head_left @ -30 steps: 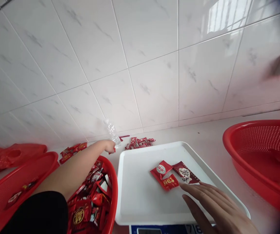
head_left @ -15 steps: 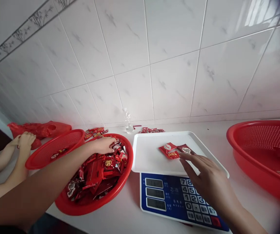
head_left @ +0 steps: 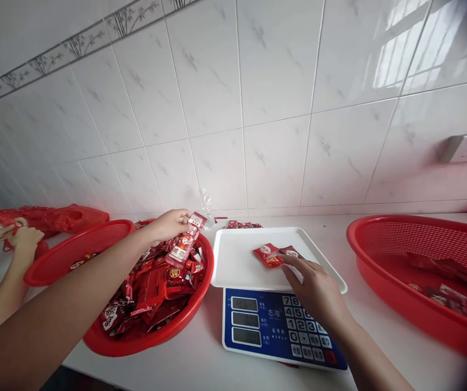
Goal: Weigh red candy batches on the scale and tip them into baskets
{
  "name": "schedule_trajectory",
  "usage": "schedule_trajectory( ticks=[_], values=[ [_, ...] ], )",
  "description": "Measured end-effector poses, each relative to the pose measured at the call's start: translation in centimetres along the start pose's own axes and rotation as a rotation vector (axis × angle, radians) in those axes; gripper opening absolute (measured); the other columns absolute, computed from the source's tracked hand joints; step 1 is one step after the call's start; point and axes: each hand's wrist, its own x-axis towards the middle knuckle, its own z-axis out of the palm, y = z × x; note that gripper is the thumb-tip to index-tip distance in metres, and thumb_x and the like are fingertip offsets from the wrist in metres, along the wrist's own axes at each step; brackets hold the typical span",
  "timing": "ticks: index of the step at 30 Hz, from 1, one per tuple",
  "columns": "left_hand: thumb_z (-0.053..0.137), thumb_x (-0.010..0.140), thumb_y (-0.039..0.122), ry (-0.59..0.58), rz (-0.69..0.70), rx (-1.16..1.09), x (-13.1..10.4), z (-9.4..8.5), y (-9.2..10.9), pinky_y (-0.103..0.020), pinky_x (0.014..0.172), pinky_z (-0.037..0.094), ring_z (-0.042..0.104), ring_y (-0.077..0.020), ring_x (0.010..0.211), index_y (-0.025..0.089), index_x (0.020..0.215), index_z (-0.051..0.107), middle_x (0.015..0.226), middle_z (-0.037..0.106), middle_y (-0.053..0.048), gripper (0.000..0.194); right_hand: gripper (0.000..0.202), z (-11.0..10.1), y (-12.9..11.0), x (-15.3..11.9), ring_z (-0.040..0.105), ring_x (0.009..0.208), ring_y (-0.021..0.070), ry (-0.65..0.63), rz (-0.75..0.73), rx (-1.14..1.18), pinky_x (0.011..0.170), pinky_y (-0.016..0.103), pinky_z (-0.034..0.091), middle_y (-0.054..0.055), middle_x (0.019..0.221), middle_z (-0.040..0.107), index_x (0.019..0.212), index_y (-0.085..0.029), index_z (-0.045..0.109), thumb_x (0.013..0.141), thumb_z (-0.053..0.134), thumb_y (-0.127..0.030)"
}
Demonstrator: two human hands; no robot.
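My left hand (head_left: 172, 224) is closed on the end of a long red-and-white snack packet (head_left: 187, 239). It lifts the packet above a red basket (head_left: 147, 347) heaped with red snack packets. Over the white weighing tray (head_left: 237, 269) of a digital scale (head_left: 253, 347), my right hand (head_left: 315, 282) is open, with fingers stretched out. Its fingertips are at a few small packets on the tray: a bright red packet (head_left: 266, 251), a red-and-yellow one (head_left: 273, 262) and a dark red one (head_left: 291, 251), partly hidden by the fingers.
At right stands another red basket (head_left: 404, 293) with several packets inside. A red basket (head_left: 50, 260) is at left, near another person's hands (head_left: 21, 236) holding a red plastic bag (head_left: 73, 216). A clear bottle (head_left: 206, 206) and red packets (head_left: 244, 224) lie along the wall.
My left hand has come up out of the packet heap, now with a long packet in it. My right hand stays over the tray packets. The view has shifted slightly right.
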Motion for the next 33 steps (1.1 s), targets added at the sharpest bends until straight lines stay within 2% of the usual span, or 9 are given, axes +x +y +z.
schedule_trajectory(
  ticks=[4,6,10,13,17,22,24,28,33],
  values=[
    [0.057,0.076,0.014,-0.05,0.02,-0.166,1.7,4.4,1.8,-0.029,0.067,0.05,0.064,-0.0157,0.074,0.016,0.111,0.05,0.089,0.066,-0.005,0.035,0.029,-0.1,0.5,0.2,0.064,0.093,0.0227,-0.009,0.063,-0.031,0.079,0.036,0.049,0.005,0.101,0.07,0.104,-0.023,0.064,0.088,0.042,-0.033],
    [0.059,0.078,0.019,-0.078,0.045,-0.103,2.9,6.8,2.2,-0.033,0.077,0.05,0.063,-0.0198,0.091,0.017,0.125,0.042,0.109,0.063,-0.011,0.05,0.029,-0.2,0.7,0.4,0.063,0.096,0.0229,-0.021,0.1,-0.043,0.081,0.038,0.048,0.006,0.104,0.069,0.107,-0.022,0.063,0.089,0.042,-0.032],
    [0.059,0.08,0.039,-0.195,0.188,0.214,4.4,11.7,2.5,-0.037,0.108,0.027,0.03,-0.0262,0.134,0.016,0.142,0.023,0.147,0.028,-0.017,0.075,0.032,-0.6,0.9,0.6,0.059,0.104,0.0242,-0.082,0.111,-0.073,0.087,0.041,0.045,0.007,0.111,0.067,0.113,-0.019,0.06,0.09,0.041,-0.031],
    [0.047,0.084,0.055,-0.296,0.18,0.357,4.7,15.4,2.7,-0.043,0.112,0.014,0.009,-0.0295,0.139,0.012,0.145,0.017,0.151,0.013,-0.018,0.08,0.036,-0.7,0.9,0.5,0.051,0.118,0.0261,-0.153,0.13,-0.116,0.096,0.046,0.039,0.008,0.123,0.06,0.119,-0.02,0.056,0.092,0.039,-0.035],
    [0.033,0.085,0.065,-0.25,0.171,0.423,5.3,19.1,3.0,-0.054,0.109,0.01,0.0,-0.034,0.139,0.021,0.146,0.015,0.153,0.007,-0.014,0.078,0.037,-1.0,0.5,0.5,0.046,0.123,0.0264,-0.27,0.138,-0.141,0.101,0.052,0.031,0.006,0.125,0.059,0.119,-0.024,0.056,0.095,0.032,-0.037],
    [0.022,0.088,0.063,-0.226,0.318,0.434,6.4,20.3,3.8,-0.058,0.108,0.004,-0.003,-0.0312,0.14,0.037,0.142,0.024,0.154,0.008,-0.002,0.06,0.034,-1.7,0.1,0.7,0.058,0.108,0.0218,-0.315,0.108,-0.049,0.095,0.042,0.037,0.007,0.108,0.068,0.1,-0.021,0.062,0.095,0.029,-0.029],
    [0.02,0.09,0.06,-0.253,0.368,0.433,6.7,20.3,4.1,-0.057,0.108,0.004,0.0,-0.0298,0.14,0.039,0.137,0.035,0.153,0.017,0.002,0.053,0.033,-1.9,0.0,0.9,0.063,0.093,0.0193,-0.307,0.129,-0.035,0.079,0.032,0.044,0.004,0.097,0.07,0.092,-0.023,0.062,0.094,0.03,-0.029],
    [0.022,0.094,0.05,-0.313,0.45,0.419,7.2,20.4,4.2,-0.052,0.109,0.012,0.017,-0.0279,0.137,0.036,0.127,0.05,0.143,0.039,0.003,0.045,0.035,-2.1,0.0,1.1,0.063,0.067,0.0175,-0.264,0.222,-0.041,0.053,0.026,0.039,0.002,0.075,0.069,0.079,-0.024,0.061,0.093,0.031,-0.033],
    [0.034,0.094,0.036,-0.256,0.675,0.399,7.0,20.5,3.8,-0.04,0.103,0.031,0.047,-0.0217,0.115,0.028,0.11,0.061,0.112,0.063,-0.002,0.032,0.035,-1.8,0.7,0.9,0.061,0.093,0.0215,-0.157,0.242,-0.048,0.075,0.033,0.045,0.008,0.103,0.067,0.099,-0.022,0.059,0.093,0.031,-0.042]
  ],
)
